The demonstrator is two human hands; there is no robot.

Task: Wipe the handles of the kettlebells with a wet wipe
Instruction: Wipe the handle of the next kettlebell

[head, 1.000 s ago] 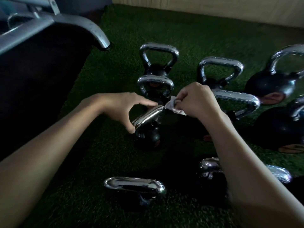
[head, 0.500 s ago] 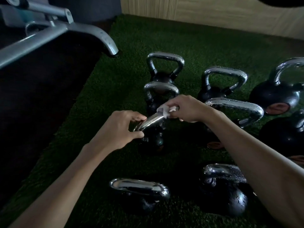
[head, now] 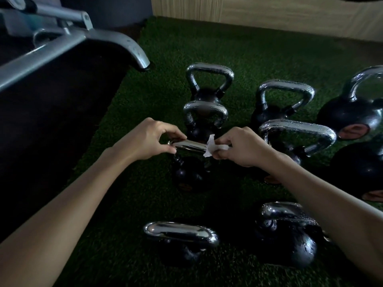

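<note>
The left hand (head: 148, 139) is pinching the left end of the chrome handle (head: 189, 145) of a kettlebell (head: 186, 175) standing on green turf (head: 132, 204). The right hand (head: 243, 149), forearm reaching forward, is clenching its grip on the wet wipe (head: 209, 149) around the handle's right end.

This is looking like a gym or fitness room. Black kettlebells (head: 207, 94) with shiny chrome handles, in several sizes, are standing in rows on green artificial turf (head: 269, 54) that is covering the floor. The grey tubular metal frame (head: 116, 40) of a piece of exercise equipment is reaching in at the upper left, its foot resting at the turf's edge, beside a darker surface (head: 51, 131). A pale wood-panelled wall (head: 269, 9) is running along the far side
</note>
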